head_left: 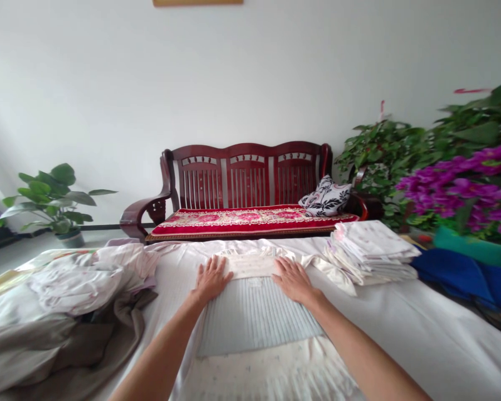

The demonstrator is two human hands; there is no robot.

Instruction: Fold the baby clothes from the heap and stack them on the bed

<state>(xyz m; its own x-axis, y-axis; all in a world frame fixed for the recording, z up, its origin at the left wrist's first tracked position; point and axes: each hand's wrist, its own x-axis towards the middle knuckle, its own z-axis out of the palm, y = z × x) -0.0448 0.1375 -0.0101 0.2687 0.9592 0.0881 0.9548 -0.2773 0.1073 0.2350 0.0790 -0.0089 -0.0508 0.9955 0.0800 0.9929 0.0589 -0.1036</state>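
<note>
A piece of clothing (256, 314) lies spread on the white cloth in front of me, with a pale blue ribbed middle and cream, small-patterned parts at its far and near ends. My left hand (212, 278) rests flat on its far left corner, fingers stretched out. On the far right corner lies my right hand (293, 279), palm down with the fingers extended. Both hands press on the cream band between them. Just beyond, a crumpled strip of pale fabric (271, 252) shows. The garment's near end runs out of the picture between my forearms.
A stack of folded white clothes (373, 256) sits to the right. Heaped at left are loose white clothes (83, 278) and a brown-grey garment (96, 345). Beyond the white cloth (426, 328) stands a dark red wooden bench (246, 184). Purple flowers (463, 186) and a blue item (463, 278) flank the right.
</note>
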